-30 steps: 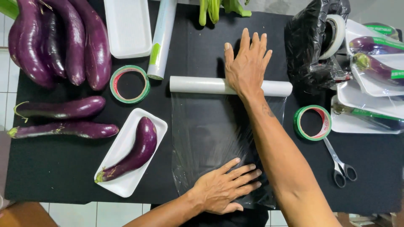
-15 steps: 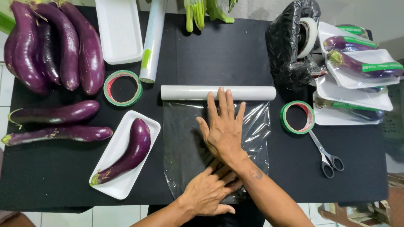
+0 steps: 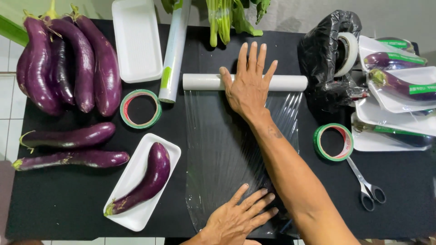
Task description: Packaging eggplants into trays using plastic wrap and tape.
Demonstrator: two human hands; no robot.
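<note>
Counter (image 3: pixel 63 199), black, filling most of the frame.

Sheet of clear film (image 3: pixel 222 159), centre, drawn flat from its roll (image 3: pixel 200 82) down toward the lower edge; wrinkled along the right margin.

Cluster of long purple eggplants (image 3: pixel 68 63), upper left; two more (image 3: pixel 68 147) lying crosswise below.

Black plastic bag (image 3: pixel 324 50), upper right, with a roll of pale tape (image 3: pixel 349 53) at its mouth.

Stack of wrapped trays (image 3: pixel 399 90), right edge, each with an eggplant under film.

White foam tray (image 3: pixel 136 181), lower left of centre, carrying a single eggplant (image 3: pixel 150 179), just beside the film sheet.

Empty foam tray (image 3: pixel 136 41) and second film roll (image 3: pixel 174 50), top centre-left.

Right hand (image 3: pixel 247 88), flat across the roll, fingers spread and straight, gripping nothing.

Left hand (image 3: pixel 238 218), bottom centre, palm down on the film's near end, fingers apart and pressed flat.

Green tape rings: one (image 3: pixel 141 109) left of the roll, one (image 3: pixel 333 142) right of the sheet.

Scissors (image 3: pixel 365 183), lower right.

Risk, as judged: film clinging to itself or creasing further if either palm lifts unevenly; roll skidding upward under a hard push; ragged tear if pulled off-square.
</note>
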